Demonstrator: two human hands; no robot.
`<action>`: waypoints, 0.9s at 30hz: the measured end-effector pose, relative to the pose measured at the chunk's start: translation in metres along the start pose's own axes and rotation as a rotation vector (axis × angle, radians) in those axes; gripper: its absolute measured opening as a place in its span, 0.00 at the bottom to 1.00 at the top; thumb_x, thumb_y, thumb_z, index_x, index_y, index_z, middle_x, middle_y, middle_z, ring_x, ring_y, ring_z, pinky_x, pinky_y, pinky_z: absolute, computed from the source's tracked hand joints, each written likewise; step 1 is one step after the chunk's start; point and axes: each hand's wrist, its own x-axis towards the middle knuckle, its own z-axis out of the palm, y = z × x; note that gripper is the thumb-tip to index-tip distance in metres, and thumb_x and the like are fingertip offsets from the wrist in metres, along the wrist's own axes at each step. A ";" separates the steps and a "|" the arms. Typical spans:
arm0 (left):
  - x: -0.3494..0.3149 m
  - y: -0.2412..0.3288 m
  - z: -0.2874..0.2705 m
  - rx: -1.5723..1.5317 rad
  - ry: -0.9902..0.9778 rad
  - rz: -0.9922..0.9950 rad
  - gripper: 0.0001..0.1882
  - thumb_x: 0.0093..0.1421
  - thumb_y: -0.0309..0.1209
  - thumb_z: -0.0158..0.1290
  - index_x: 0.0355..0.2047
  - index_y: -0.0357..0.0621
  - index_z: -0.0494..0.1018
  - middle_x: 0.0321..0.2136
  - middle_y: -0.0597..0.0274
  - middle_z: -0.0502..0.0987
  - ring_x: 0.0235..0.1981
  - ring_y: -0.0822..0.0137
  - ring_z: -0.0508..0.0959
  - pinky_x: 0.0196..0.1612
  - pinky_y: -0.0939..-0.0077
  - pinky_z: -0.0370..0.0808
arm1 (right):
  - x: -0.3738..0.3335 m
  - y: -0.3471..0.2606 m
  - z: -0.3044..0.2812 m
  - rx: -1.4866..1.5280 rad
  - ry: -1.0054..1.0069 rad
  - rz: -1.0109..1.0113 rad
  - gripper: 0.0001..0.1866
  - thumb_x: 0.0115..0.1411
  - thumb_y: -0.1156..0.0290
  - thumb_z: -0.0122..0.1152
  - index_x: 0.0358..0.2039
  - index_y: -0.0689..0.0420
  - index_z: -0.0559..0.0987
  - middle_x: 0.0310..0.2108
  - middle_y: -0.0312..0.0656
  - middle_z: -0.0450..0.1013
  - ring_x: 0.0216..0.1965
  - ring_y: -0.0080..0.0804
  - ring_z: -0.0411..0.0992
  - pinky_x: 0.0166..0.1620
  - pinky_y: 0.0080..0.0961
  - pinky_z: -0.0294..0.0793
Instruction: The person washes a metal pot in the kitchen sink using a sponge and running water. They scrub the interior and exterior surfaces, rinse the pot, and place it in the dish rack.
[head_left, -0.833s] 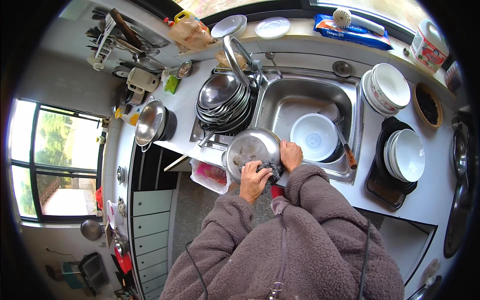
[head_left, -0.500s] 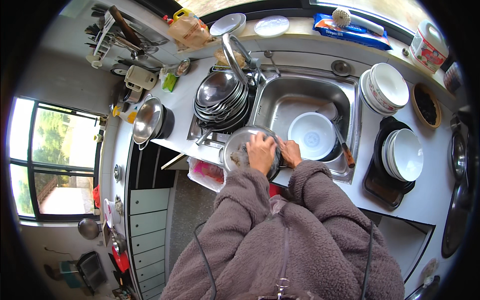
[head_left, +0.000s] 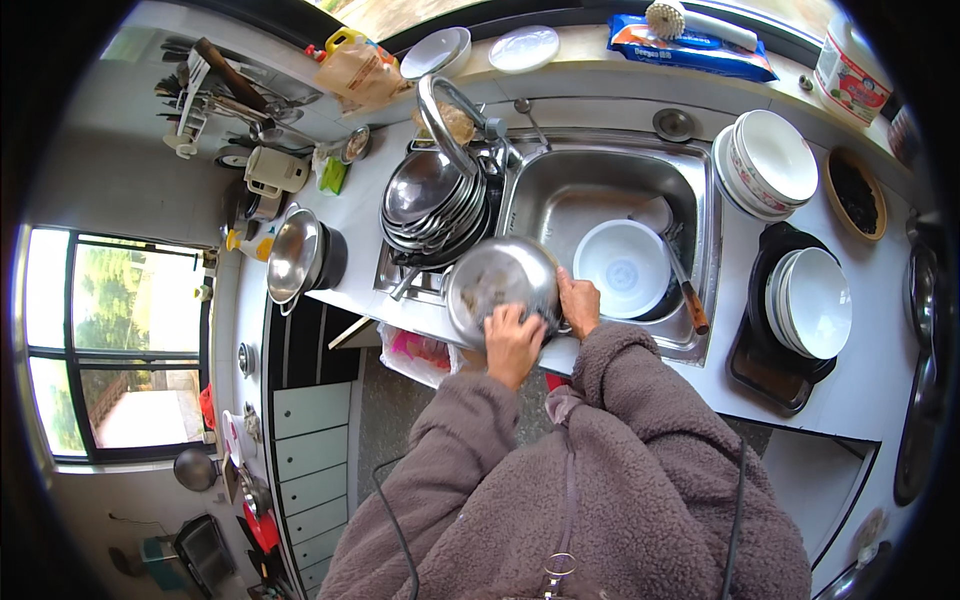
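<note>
A stainless steel pot with brownish stains is tipped at the sink's near left edge, its round base facing up. My right hand grips its right rim. My left hand presses on the lower part of the base with curled fingers. Something dark and fuzzy shows at those fingertips, too blurred to name. Right of the pot, a white bowl sits in the steel sink. A wooden-handled utensil leans across the sink's right side.
A stack of metal bowls stands left of the faucet. White bowls sit on a black tray at right, with plates and bowls behind. A steel basin is at left. A lined bin stands below the counter.
My left hand has slid down toward the near edge of the pot. The pot has tilted so more of its base shows. My right hand stays on the rim.
</note>
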 end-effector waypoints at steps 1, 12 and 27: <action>0.013 0.004 0.006 0.010 -0.015 -0.076 0.07 0.53 0.35 0.63 0.27 0.50 0.76 0.39 0.60 0.72 0.45 0.54 0.70 0.44 0.58 0.66 | 0.000 0.001 0.000 0.013 0.010 0.026 0.36 0.67 0.42 0.47 0.22 0.66 0.82 0.20 0.62 0.73 0.26 0.60 0.75 0.35 0.46 0.71; -0.005 -0.070 0.000 -0.180 0.222 -0.376 0.06 0.54 0.28 0.61 0.27 0.41 0.76 0.31 0.55 0.73 0.36 0.52 0.74 0.42 0.59 0.69 | 0.000 0.000 -0.013 -0.026 0.061 0.068 0.32 0.66 0.45 0.50 0.27 0.65 0.83 0.26 0.63 0.75 0.32 0.64 0.75 0.40 0.49 0.72; -0.035 -0.071 -0.007 -0.330 0.473 -0.532 0.06 0.58 0.28 0.59 0.31 0.39 0.74 0.29 0.54 0.74 0.35 0.52 0.74 0.42 0.61 0.70 | -0.005 0.004 -0.018 -0.179 0.003 -0.077 0.32 0.67 0.49 0.46 0.26 0.67 0.82 0.26 0.65 0.74 0.32 0.66 0.75 0.41 0.52 0.71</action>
